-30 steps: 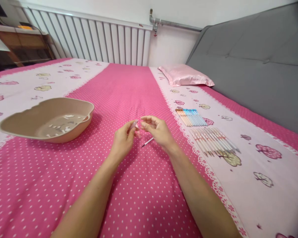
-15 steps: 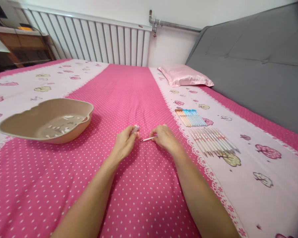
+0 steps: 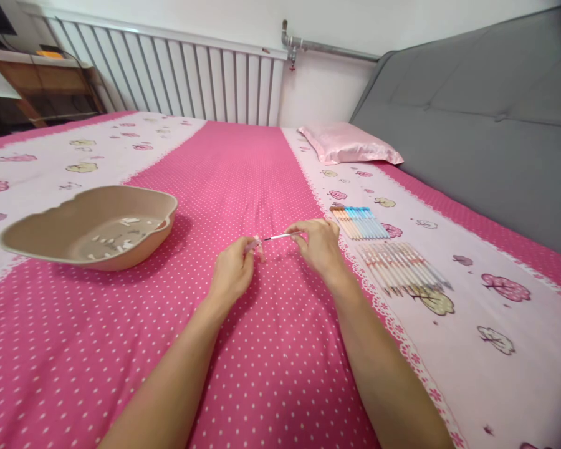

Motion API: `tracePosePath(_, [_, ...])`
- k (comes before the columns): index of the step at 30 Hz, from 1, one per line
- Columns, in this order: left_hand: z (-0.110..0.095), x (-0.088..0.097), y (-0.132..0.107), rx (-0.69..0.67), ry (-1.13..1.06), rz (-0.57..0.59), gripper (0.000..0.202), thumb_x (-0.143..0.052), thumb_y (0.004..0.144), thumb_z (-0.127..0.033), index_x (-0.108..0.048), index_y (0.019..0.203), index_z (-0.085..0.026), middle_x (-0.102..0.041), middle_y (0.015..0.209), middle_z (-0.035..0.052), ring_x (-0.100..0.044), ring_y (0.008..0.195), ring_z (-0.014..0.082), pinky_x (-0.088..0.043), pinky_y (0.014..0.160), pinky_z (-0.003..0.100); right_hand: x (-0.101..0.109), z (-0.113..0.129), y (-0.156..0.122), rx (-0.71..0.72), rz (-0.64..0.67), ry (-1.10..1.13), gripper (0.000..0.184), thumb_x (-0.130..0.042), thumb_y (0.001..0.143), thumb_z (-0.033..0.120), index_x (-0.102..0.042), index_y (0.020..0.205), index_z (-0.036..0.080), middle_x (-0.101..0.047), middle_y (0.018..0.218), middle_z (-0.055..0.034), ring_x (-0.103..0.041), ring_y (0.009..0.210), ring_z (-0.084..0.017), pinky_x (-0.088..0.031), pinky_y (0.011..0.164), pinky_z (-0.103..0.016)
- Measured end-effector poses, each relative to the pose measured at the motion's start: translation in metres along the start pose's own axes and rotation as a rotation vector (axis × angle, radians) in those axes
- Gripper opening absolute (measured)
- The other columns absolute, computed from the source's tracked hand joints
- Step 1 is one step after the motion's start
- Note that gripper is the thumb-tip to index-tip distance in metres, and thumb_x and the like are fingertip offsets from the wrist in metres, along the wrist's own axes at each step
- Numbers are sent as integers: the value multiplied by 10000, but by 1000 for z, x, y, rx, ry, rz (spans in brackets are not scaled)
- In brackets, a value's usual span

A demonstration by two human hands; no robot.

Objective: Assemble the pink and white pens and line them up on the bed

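Observation:
My left hand (image 3: 232, 267) is closed around a pale, translucent pen barrel (image 3: 252, 245), most of it hidden by the fingers. Between the thumb and fingers of my right hand (image 3: 320, 245) is a thin white pen refill (image 3: 281, 236). Its dark tip points left and lies close to the barrel's end; whether they touch, I cannot tell. Just beyond my left fingers lies a small pinkish piece (image 3: 262, 253), too blurred to name. Off to the right, a row of blue and orange pens (image 3: 361, 222) lies above a row of pale pens (image 3: 402, 267).
On the left of the pink dotted bedspread (image 3: 243, 162) stands a tan basin (image 3: 32, 240) holding several small white pieces (image 3: 112, 242). A pink pillow (image 3: 348, 142) lies at the far right, beside the grey headboard (image 3: 472, 106). Along the back wall runs a white radiator (image 3: 177, 75).
My right hand has risen and moved slightly away from me with the refill, which now sits level with the barrel. My left hand has shifted only a little.

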State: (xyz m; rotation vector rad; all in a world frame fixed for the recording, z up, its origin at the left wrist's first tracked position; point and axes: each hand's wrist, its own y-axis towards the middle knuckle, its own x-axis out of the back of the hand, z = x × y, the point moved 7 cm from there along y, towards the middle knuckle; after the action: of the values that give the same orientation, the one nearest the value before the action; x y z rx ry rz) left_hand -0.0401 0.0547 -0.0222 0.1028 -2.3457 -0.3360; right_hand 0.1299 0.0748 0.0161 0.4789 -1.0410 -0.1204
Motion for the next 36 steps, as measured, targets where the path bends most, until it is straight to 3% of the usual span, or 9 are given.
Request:
tracePosePath(7, [-3, -1, -1, -10, 8, -2, 325, -408, 817, -199, -619, 1062, -157, -696, 992, 107, -630, 876, 245, -460, 773, 360, 2, 4, -2, 22, -30, -71, 163, -583, 833, 171, -724, 865, 247, -702, 855, -34, -571, 935, -239, -235, 978, -461])
tracePosePath(13, [-4, -4, -1, -66, 46, -6, 307, -425, 805, -187, -642, 1022, -184, -703, 975, 99, -632, 925, 256, -453, 793, 361, 4, 16, -3, 139, -61, -73, 182, -569, 858, 193, -725, 827, 281, -691, 854, -25, -539, 967, -244, -161, 1027, -499])
tracePosePath(21, [-11, -13, -2, -64, -165, 113, 233, -435, 837, -251, -617, 953, -162, -689, 889, 83, -626, 829, 226, -454, 764, 354, 1, 39, -5, 332, -63, -21, 182, -551, 879, 246, -727, 840, 268, -678, 1011, -33, -501, 1098, -229, -282, 1010, -432])
tracePosePath(25, [-8, -15, 0, -14, -426, 111, 202, -477, 822, -282, -602, 924, -160, -670, 910, 83, -616, 843, 202, -471, 772, 343, 5, 46, -7, 374, -81, 97, 304, -496, 877, 144, -655, 1102, 273, -559, 1290, -34, -420, 1247, -206, -329, 1021, -415])
tracePosePath(28, [2, -6, 1, 104, -603, -18, 167, -481, 799, -258, -577, 896, -163, -649, 914, 79, -604, 838, 177, -474, 760, 318, 7, 38, -6, 253, -148, 209, 472, -431, 862, 68, -526, 1279, 267, -501, 1347, -50, -410, 1267, -190, -339, 1030, -408])
tracePosePath(30, [10, 2, 1, 177, -666, -145, 146, -468, 784, -235, -563, 874, -170, -640, 913, 68, -593, 812, 158, -469, 747, 301, -8, 31, -7, 154, -54, 246, 463, -404, 878, 85, -510, 1295, 259, -566, 1258, -70, -497, 1173, -199, -396, 967, -396])
tracePosePath(32, [15, 8, 1, 214, -690, -238, 131, -456, 770, -216, -554, 846, -176, -631, 882, 53, -576, 771, 145, -460, 727, 288, -33, 31, -12, 115, 148, 229, 384, -402, 913, 165, -547, 1257, 252, -630, 1130, -83, -567, 1050, -210, -440, 882, -379])
tracePosePath(34, [19, 10, 0, 227, -692, -269, 122, -449, 756, -201, -551, 818, -176, -617, 827, 40, -553, 722, 138, -446, 687, 276, -55, 35, -19, 130, 310, 148, 311, -424, 926, 245, -606, 1178, 235, -653, 1019, -91, -588, 963, -215, -450, 816, -353])
tracePosePath(36, [20, 9, 0, 239, -668, -260, 119, -444, 748, -193, -554, 789, -174, -588, 754, 26, -516, 662, 132, -421, 631, 267, -67, 38, -24, 140, 364, 67, 257, -461, 914, 277, -653, 1072, 210, -651, 954, -98, -587, 911, -215, -445, 767, -328])
